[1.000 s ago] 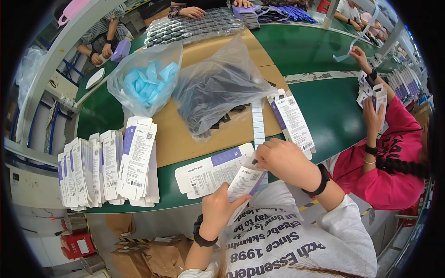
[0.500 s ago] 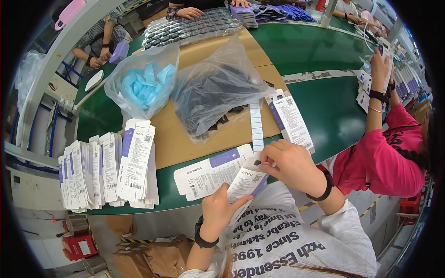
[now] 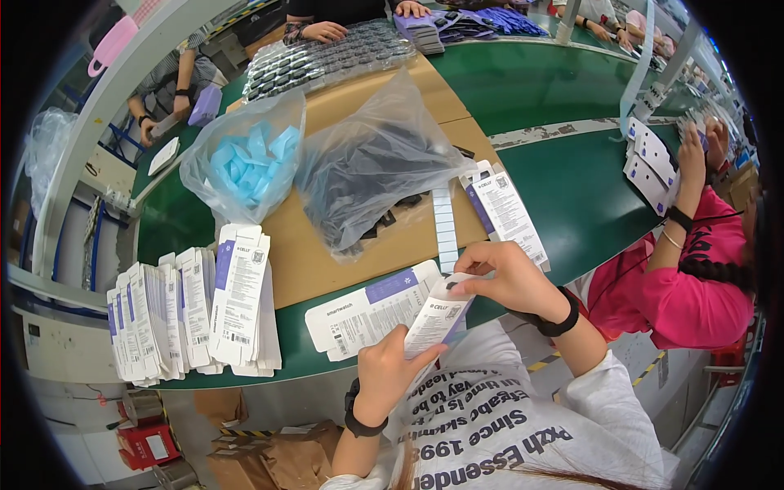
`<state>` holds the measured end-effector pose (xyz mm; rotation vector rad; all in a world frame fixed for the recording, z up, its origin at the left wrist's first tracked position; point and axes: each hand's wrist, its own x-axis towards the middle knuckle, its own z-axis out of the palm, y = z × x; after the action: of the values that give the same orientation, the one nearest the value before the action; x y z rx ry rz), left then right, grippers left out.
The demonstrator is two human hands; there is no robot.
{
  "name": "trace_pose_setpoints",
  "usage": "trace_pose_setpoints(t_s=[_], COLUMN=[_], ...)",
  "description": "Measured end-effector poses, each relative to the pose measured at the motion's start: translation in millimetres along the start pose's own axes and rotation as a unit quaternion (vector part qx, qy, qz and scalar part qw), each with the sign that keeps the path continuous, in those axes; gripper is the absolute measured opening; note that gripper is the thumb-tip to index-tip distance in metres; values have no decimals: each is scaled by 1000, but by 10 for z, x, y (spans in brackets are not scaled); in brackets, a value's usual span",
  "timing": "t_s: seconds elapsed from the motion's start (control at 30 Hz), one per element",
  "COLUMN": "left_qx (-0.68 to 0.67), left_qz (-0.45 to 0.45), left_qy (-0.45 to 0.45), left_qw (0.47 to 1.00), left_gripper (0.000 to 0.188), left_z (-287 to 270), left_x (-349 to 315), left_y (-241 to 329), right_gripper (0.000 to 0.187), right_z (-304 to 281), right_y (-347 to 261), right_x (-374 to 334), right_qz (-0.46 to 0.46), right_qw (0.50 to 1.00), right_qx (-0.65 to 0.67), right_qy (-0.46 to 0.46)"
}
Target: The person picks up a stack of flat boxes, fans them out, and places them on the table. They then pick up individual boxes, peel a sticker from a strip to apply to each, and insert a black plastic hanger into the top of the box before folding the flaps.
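Observation:
My left hand [image 3: 385, 371] is closed around the lower part of a flat white and purple carton [image 3: 434, 324], holding it tilted in front of my shirt. At its top end, the fingers of my right hand [image 3: 514, 282] pinch the flap, the thumb against a small black piece [image 3: 452, 285]. How that piece is fixed cannot be seen. Another flat carton [image 3: 367, 306] lies just beyond, on the green table edge. A strip of pale blue labels [image 3: 445, 233] runs up from behind the held carton. Right of the strip lie more cartons [image 3: 508, 212], a dark piece at their top.
Flat cartons [image 3: 241, 298] stand stacked at the left. On the brown cardboard [image 3: 314, 278] lie a clear bag of black pieces [image 3: 367, 167] and a bag of blue scraps [image 3: 253, 163]. Bubble-like trays [image 3: 327, 61] lie beyond. A co-worker in pink [image 3: 694, 278] sits at the right.
Both hands stay on the carton; my right thumb now lies against the black piece at its flap. The view has shifted slightly. The co-worker at right has lowered the cartons to the table.

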<state>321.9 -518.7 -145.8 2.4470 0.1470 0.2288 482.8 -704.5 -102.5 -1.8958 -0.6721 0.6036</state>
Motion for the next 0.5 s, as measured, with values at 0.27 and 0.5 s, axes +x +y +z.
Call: trace_pose_setpoints(t_s=[0.27,0.5], left_qx=[-108,-408], left_qz=[-93,-57], left_qy=[-57,-29], left_qw=[988,911], left_gripper=[54,40], left_z=[146,771], left_x=[252,580], left_y=[58,395], right_gripper=[39,104], right_z=[-13,361], right_y=[80,113], right_x=[-252,-623], right_qz=[-116,-34], right_qw=[978,942], right_qx=[-117,-274], right_qy=[130,192])
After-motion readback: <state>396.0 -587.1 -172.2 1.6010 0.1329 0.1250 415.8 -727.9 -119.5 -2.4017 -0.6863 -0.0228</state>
